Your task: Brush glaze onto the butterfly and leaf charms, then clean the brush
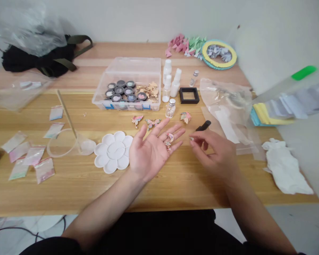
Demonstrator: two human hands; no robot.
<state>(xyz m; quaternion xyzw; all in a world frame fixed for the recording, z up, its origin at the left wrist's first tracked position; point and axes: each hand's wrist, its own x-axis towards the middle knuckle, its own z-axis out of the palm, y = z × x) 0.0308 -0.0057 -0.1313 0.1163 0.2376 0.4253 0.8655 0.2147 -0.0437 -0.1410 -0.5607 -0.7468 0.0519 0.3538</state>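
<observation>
My left hand (151,150) lies palm up over the wooden table (159,187), fingers spread. Several small enamelled metal charms (168,141), one crescent-shaped, rest on its fingers. My right hand (212,152) hovers just to the right, thumb and forefinger pinching a tiny metallic piece (191,139). A black handled tool (203,125) shows behind those fingers; I cannot tell if it is held. Butterfly charms (152,123) and a leaf-like charm (185,117) lie just above my left fingertips. A white flower-shaped palette (113,152) sits left of my left hand.
A clear box of round pigment pots (126,84) stands behind the charms, with small white bottles (167,83) and a black square frame (189,95) beside it. Plastic sheets (225,99) and a white cloth (284,166) lie right. Pigment sachets (33,156) and a clear funnel (69,143) lie left.
</observation>
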